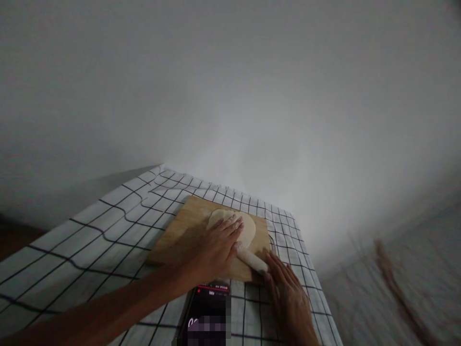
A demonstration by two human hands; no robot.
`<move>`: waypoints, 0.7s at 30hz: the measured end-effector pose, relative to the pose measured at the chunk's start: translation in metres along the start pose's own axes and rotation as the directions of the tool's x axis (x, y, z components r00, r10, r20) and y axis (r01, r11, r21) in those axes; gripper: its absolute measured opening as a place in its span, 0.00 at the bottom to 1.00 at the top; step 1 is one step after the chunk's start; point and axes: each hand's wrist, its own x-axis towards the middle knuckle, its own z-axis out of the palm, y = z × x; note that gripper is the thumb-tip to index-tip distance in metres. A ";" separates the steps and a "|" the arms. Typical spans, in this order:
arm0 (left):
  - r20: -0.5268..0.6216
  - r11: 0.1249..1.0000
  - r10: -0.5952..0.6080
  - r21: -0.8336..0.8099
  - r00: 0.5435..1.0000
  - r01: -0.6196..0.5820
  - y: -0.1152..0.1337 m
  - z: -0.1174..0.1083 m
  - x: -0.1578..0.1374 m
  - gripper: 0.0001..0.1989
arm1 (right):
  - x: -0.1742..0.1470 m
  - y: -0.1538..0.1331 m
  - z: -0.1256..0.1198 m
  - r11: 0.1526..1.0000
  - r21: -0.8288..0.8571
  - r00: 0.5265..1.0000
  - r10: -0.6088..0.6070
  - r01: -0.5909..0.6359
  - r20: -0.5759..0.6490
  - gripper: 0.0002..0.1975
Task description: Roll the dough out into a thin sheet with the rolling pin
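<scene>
A flat round sheet of pale dough point(247, 230) lies on a wooden board point(180, 230). My left hand point(221, 245) rests on the dough with its fingers stretched out flat, partly covering it. A short, pale rolling pin point(252, 260) lies aslant at the near right side of the dough. Its left end is by my left thumb. At its right end is my right hand point(288, 288), with thumb and fingers around the tip. White flour dusts the fingers of my left hand.
The board lies on a table covered by a white cloth with black grid lines point(118, 230). A phone point(207, 312) with a lit, partly blurred screen lies close in front of the board. Beyond the table stands a plain pale wall point(230, 105). At right, a brown shape point(392, 283) is smeared.
</scene>
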 end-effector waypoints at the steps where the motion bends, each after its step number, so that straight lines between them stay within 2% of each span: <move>1: 0.006 1.000 0.010 -0.003 1.000 -0.010 0.001 -0.004 -0.007 0.25 | -0.004 -0.001 0.000 1.000 -0.018 1.000 -0.023 0.023 0.001 0.25; 4: 0.025 1.000 0.023 0.003 0.999 -0.023 0.002 -0.006 -0.016 0.26 | -0.002 0.004 0.003 0.993 -0.095 0.998 -0.070 0.070 0.007 0.27; 7: 0.034 0.999 -0.020 0.035 0.999 0.019 -0.005 0.008 -0.002 0.24 | 0.027 0.022 0.007 0.983 -0.173 0.997 -0.066 0.061 -0.027 0.23; 9: 0.033 0.997 -0.064 0.054 0.997 0.062 -0.016 0.023 0.020 0.24 | 0.062 0.038 0.011 0.982 -0.188 0.998 -0.033 0.023 -0.055 0.21; 12: 0.050 0.986 -0.152 0.076 0.987 0.148 -0.038 0.043 0.060 0.23 | 0.127 0.060 0.016 0.989 -0.138 0.998 0.046 -0.051 -0.039 0.23; 16: 0.041 0.966 -0.239 0.109 0.970 0.234 -0.068 0.057 0.103 0.22 | 0.203 0.077 0.024 0.992 -0.124 0.999 0.025 -0.027 -0.023 0.22; 18: 0.035 0.961 -0.255 0.121 0.966 0.250 -0.077 0.060 0.112 0.23 | 0.221 0.081 0.029 0.992 -0.125 1.000 0.009 -0.011 -0.016 0.21; 21: 0.034 0.962 -0.253 0.118 0.967 0.247 -0.081 0.066 0.112 0.23 | 0.219 0.084 0.035 0.992 -0.126 1.000 0.006 -0.006 0.000 0.21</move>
